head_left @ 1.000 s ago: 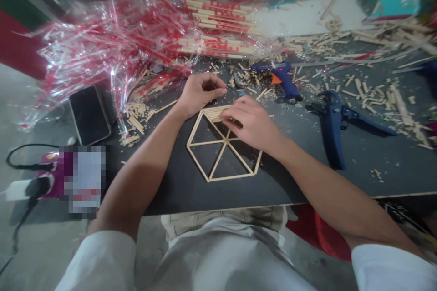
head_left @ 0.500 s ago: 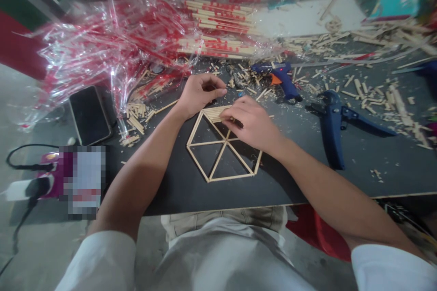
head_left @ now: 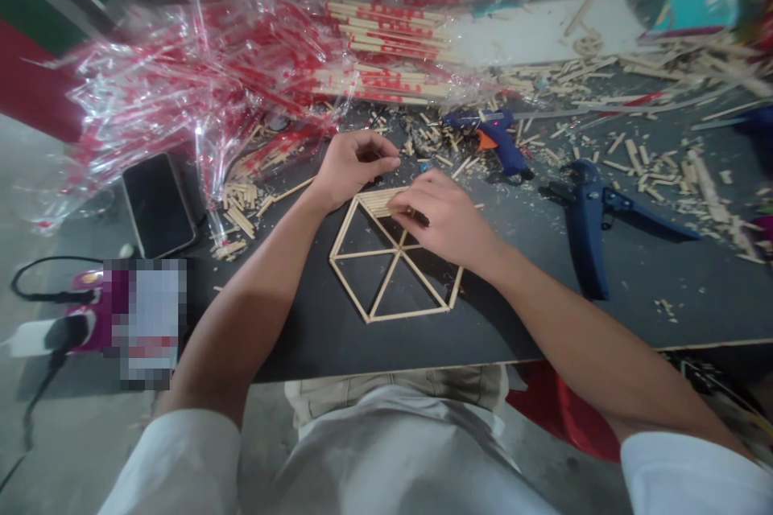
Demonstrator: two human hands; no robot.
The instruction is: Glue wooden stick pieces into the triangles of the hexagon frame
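Observation:
A flat hexagonal frame of wooden sticks [head_left: 399, 253], with spokes meeting at its centre, lies on the dark table. Short sticks laid side by side [head_left: 379, 203] fill part of its far section. My right hand [head_left: 444, 217] is over the frame's far right side, its fingertips pinched together at the filled section. Whatever it pinches is hidden by the fingers. Just beyond the far left corner is my left hand [head_left: 356, 162], thumb and forefinger closed together. Anything between those tips is too small to make out.
Behind my hands lie a blue glue gun [head_left: 501, 141], scattered stick offcuts [head_left: 640, 165] and red-printed clear wrappers [head_left: 241, 56] with bundled sticks [head_left: 392, 84]. A blue hand cutter [head_left: 589, 229] lies to the right. A phone [head_left: 158, 205] and a power strip [head_left: 97, 310] are left.

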